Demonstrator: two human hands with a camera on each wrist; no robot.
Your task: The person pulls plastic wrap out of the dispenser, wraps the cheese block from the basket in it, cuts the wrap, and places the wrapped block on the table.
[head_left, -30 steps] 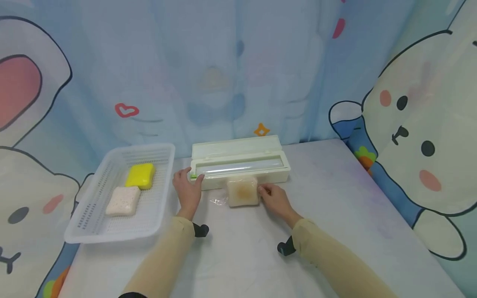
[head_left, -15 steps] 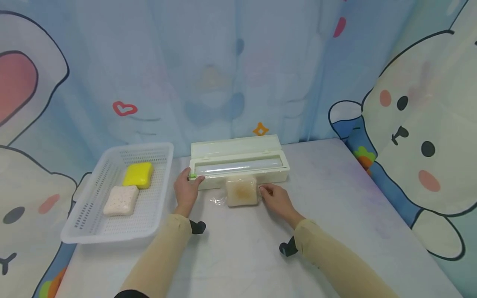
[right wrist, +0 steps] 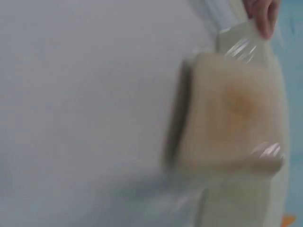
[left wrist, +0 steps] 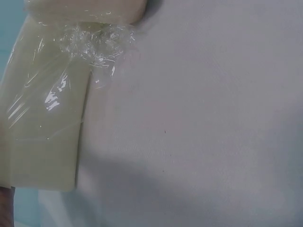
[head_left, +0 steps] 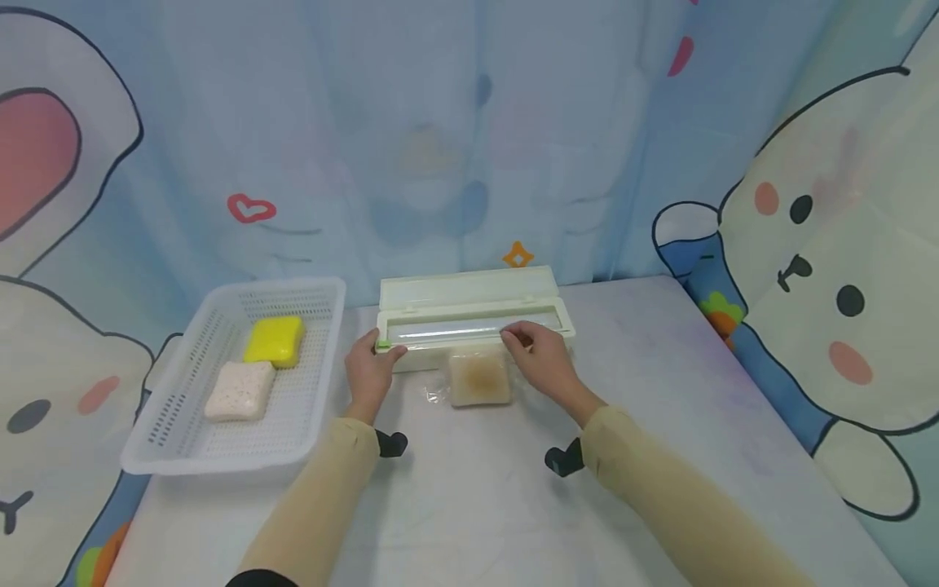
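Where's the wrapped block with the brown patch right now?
In the head view, the wrapped block is below centre, just in front of the open pale box, left of the right hand.

Near the bench's (head_left: 455, 497) back edge, the film-wrapped block (head_left: 480, 380) hides a stretch of the pale box's (head_left: 420, 360) front wall, and the right hand (head_left: 544, 359) covers part of its slot, so I can't make out whether clear film sits between those fingertips. The left hand (head_left: 369, 375) masks the box's left end; from its own wrist, just a sliver of it shows and the block is cut off. The right wrist's view blurs that block, and the bench's near edge falls outside the head view.
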